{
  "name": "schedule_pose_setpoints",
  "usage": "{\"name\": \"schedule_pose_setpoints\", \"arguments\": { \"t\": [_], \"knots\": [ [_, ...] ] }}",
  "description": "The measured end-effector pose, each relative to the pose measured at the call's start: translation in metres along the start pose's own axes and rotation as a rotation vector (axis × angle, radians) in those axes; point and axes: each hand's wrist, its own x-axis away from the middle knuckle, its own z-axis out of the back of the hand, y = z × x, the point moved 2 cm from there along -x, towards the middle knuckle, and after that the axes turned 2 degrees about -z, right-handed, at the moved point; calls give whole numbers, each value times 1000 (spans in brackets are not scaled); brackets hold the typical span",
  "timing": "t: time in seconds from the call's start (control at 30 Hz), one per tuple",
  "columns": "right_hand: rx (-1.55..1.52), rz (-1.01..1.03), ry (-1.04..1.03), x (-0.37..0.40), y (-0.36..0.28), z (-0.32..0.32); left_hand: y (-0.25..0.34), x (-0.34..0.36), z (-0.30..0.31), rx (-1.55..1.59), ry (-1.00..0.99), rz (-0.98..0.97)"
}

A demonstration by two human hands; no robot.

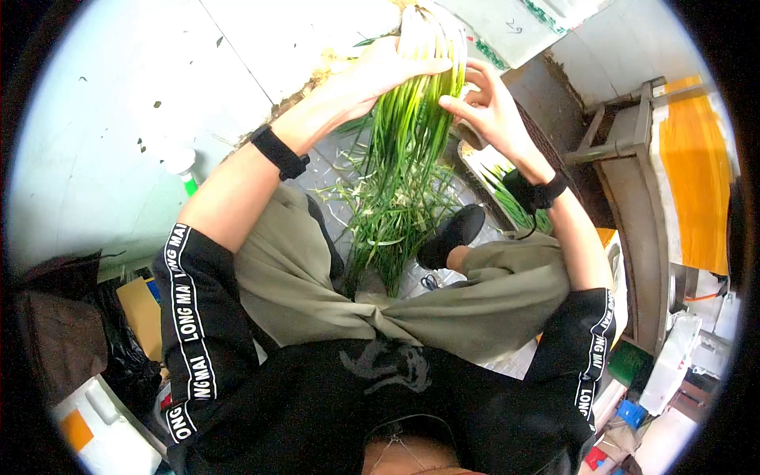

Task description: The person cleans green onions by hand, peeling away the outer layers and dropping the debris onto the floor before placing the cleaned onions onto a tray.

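My left hand (378,70) grips a thick bunch of green onions (412,119) near its white root end, which points up and away from me. The long green leaves hang down between my knees. My right hand (489,107) touches the right side of the same bunch, fingers curled around a few stalks. Both wrists wear black bands. I sit with legs apart in olive trousers.
Loose green leaves and trimmings (378,229) lie on the tiled floor between my feet. A metal tray with more greens (507,194) sits to the right. A grey metal stand (633,206) with orange sheeting (693,174) is at far right. A white wall (111,134) lies to the left.
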Motion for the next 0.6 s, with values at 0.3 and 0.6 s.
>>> {"name": "schedule_pose_setpoints", "arguments": {
  "t": [0.3,0.6],
  "knots": [
    [802,338,212,5,-29,-18,-12,-16,13,91,187,-82],
    [975,274,120,-8,-31,-25,-10,-16,3,-86,317,-294]
  ]
}}
